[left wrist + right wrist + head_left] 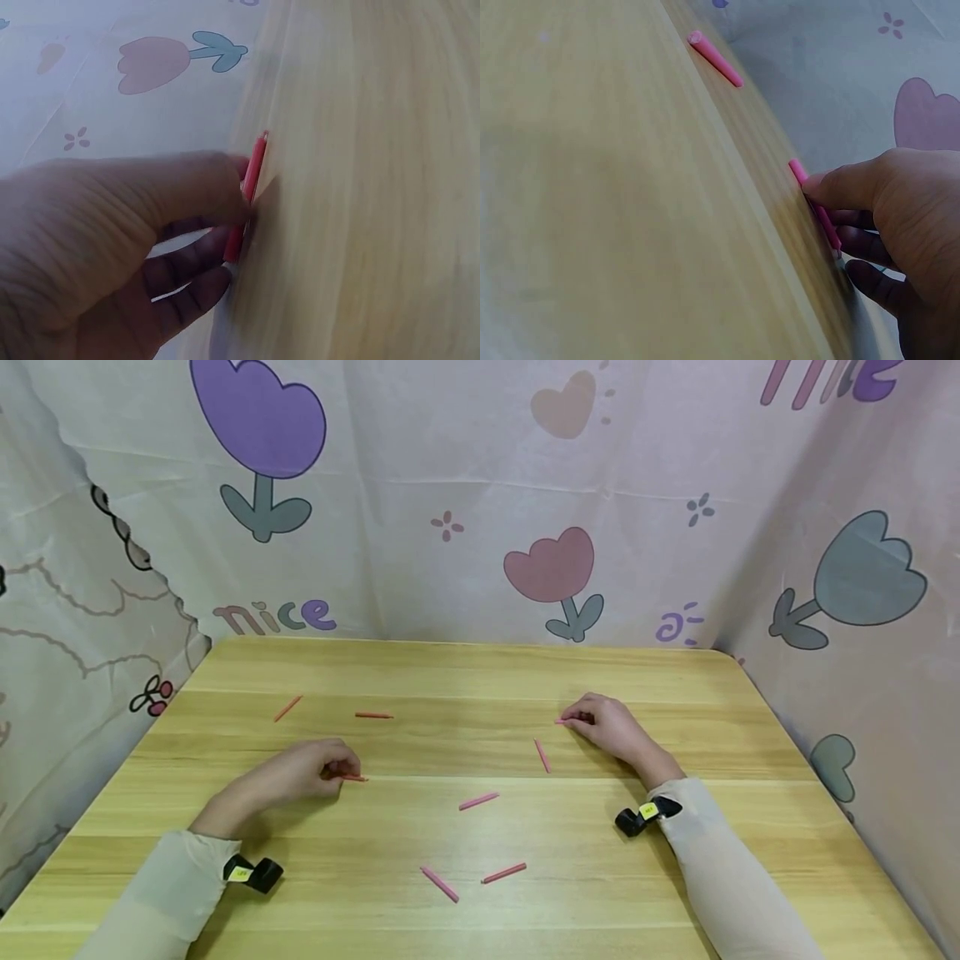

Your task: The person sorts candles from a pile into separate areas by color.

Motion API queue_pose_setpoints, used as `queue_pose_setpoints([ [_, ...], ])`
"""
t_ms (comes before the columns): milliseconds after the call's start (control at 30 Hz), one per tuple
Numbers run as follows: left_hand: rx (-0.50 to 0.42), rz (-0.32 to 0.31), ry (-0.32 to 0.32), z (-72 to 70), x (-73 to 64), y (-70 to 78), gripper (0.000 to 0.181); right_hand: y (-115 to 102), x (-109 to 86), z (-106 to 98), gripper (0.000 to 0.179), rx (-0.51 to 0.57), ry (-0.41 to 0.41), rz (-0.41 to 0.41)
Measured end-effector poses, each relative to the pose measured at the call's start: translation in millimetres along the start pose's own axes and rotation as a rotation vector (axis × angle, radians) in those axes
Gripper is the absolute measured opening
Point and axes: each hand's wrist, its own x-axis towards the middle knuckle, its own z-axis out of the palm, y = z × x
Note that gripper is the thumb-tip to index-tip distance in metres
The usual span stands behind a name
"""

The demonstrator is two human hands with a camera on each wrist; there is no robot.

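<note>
My left hand [315, 768] is low over the left middle of the table, and its thumb and fingers pinch a thin red candle [256, 166]. The candle's narrow, wick-like tip points away from the palm in the left wrist view. Farther right, my right hand [611, 727] pinches a thin pink candle [822, 219] against the tabletop. The fingertips hide part of both held candles. Just below the right hand lies another pink candle [542, 756]. Beyond the left hand are a red candle [373, 716] and an orange-red candle [287, 708].
Between the forearms, a pink candle [478, 802] lies on the wooden table [360, 910]. Nearer the front are another pink candle [439, 885] and a darker red candle [504, 873]. A printed cloth [420, 560] hangs behind the table and along its sides.
</note>
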Motion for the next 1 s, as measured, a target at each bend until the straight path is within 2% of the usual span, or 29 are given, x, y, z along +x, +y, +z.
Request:
queue_pose_setpoints([
  [233,0.056,-0.053,0.020,1.4,2.6,1.8,0.024,0.6,0.4,0.1,0.008,-0.004,-0.001,0.003],
  [500,0.069,-0.056,0.040,2.7,2.7,2.2,0.021,-0.6,1.2,0.3,0.009,-0.008,0.000,0.005],
  [733,0.110,-0.041,0.094,3.3,3.0,3.6,0.016,-2.0,1.6,0.2,0.009,-0.006,-0.015,0.014],
  [1000,0.119,-0.060,0.131,1.0,5.7,1.8,0.015,-2.6,1.7,-0.1,0.010,-0.008,-0.017,0.011],
])
